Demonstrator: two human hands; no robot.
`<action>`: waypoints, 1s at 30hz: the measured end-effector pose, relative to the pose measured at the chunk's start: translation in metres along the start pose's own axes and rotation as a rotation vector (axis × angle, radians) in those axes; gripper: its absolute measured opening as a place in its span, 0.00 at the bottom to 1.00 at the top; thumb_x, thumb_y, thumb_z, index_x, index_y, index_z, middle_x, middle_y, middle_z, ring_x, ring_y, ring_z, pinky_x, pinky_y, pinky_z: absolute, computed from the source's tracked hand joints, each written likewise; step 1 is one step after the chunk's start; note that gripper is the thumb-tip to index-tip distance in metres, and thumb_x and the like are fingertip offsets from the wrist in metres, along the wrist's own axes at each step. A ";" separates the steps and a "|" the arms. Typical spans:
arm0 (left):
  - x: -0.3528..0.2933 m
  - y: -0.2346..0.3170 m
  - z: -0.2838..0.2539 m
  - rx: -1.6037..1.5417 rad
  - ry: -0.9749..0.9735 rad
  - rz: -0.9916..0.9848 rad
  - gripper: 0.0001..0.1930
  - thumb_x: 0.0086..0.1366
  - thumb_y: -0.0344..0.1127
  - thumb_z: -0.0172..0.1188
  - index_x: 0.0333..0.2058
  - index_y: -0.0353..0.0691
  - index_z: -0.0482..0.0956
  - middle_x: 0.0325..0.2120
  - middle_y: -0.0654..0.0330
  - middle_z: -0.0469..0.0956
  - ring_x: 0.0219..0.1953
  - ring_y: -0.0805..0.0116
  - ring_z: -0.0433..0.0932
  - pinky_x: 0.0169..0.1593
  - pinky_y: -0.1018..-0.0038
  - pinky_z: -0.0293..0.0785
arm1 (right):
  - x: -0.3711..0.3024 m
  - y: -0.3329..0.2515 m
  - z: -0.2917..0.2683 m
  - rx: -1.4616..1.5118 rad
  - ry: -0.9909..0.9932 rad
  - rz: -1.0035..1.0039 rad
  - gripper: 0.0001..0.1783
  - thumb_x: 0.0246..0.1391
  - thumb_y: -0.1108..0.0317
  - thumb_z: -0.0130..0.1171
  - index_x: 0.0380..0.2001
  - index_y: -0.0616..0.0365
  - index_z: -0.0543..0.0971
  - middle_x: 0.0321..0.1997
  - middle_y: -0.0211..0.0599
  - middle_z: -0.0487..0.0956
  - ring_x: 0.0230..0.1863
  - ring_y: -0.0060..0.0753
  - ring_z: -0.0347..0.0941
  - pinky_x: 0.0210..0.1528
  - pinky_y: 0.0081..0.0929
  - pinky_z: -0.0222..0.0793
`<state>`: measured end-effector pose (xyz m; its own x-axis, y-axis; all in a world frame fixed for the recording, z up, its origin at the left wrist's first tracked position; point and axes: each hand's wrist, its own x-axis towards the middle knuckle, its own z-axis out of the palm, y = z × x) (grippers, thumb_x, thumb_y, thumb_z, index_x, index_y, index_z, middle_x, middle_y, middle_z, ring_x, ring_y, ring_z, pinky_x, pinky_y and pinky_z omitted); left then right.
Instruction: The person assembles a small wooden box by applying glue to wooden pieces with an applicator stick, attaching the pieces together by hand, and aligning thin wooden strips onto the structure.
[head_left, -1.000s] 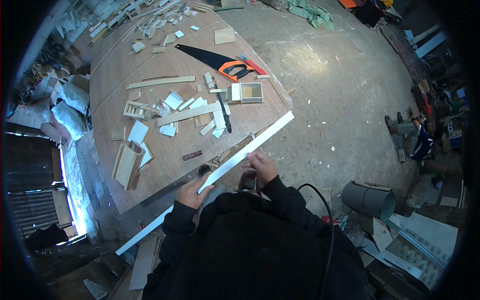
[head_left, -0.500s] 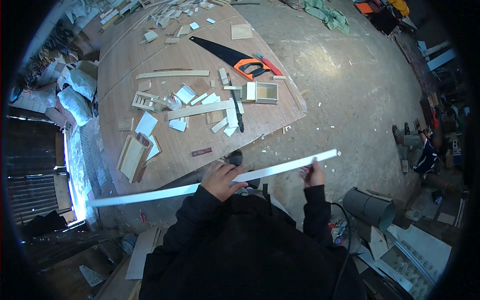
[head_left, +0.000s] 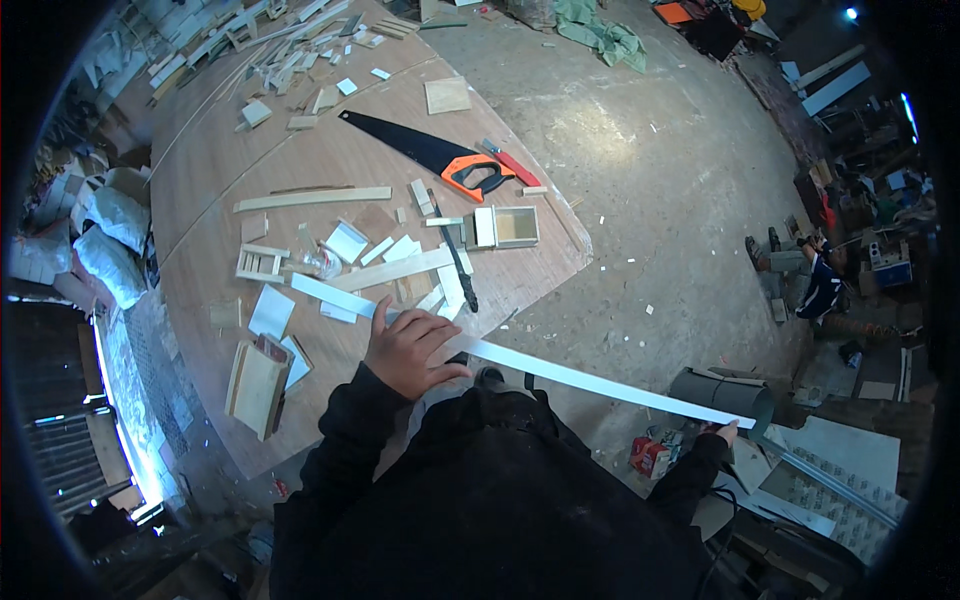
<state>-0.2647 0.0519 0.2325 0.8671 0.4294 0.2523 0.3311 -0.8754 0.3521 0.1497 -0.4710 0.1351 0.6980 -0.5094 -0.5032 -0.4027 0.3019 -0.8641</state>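
A long, narrow white strip (head_left: 600, 382) slants across in front of me, its far left end over the table and its other end low on the right. My left hand (head_left: 408, 350) is closed around it near the table's front edge, fingers over the top and thumb on the near side. At the right end, my right hand (head_left: 728, 432) grips the strip's tip; most of those fingers are hidden. Beyond the left hand lie white and pale wood pieces, a small wooden box (head_left: 516, 226) and a dark, thin tool (head_left: 462, 265).
On the wooden table (head_left: 200, 350) lie an orange-handled handsaw (head_left: 430, 150), a red-handled knife (head_left: 512, 164) and a wooden block assembly (head_left: 258, 385). Offcuts pile up at the far end. A grey rolled sheet (head_left: 725, 395) stands beneath the strip's right end. Another person's legs (head_left: 785, 260) show at right.
The strip has swung round: its right end came down and rightward with my right hand, while its left end moved up over the table. My left hand still holds it mid-length. The view has shifted.
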 end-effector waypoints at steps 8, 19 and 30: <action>0.014 -0.034 0.042 -0.079 -0.016 0.169 0.17 0.51 0.48 0.67 0.42 0.58 0.83 0.28 0.72 0.74 0.36 0.73 0.73 0.47 0.63 0.56 | 0.022 0.008 -0.039 0.072 -0.045 -0.094 0.24 0.61 0.41 0.45 0.42 0.50 0.72 0.33 0.35 0.77 0.29 0.35 0.73 0.30 0.30 0.70; 0.039 0.001 0.113 -0.285 -0.001 0.046 0.15 0.50 0.45 0.67 0.38 0.55 0.83 0.29 0.71 0.76 0.36 0.71 0.73 0.45 0.65 0.57 | -0.234 0.149 0.101 -0.201 -0.883 0.269 0.29 0.59 0.44 0.54 0.58 0.45 0.68 0.42 0.24 0.74 0.39 0.26 0.73 0.34 0.30 0.72; 0.061 -0.035 0.158 -0.556 0.364 -0.211 0.16 0.57 0.38 0.61 0.44 0.44 0.78 0.40 0.61 0.76 0.48 0.58 0.71 0.53 0.54 0.62 | -0.144 0.081 0.080 -0.118 -0.603 -0.186 0.19 0.59 0.54 0.59 0.48 0.53 0.73 0.30 0.27 0.74 0.26 0.22 0.70 0.24 0.22 0.68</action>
<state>-0.1647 0.0741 0.0928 0.5930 0.7101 0.3795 0.1547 -0.5631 0.8118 0.0640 -0.3088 0.1383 0.9590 0.0088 -0.2831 -0.2814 0.1435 -0.9488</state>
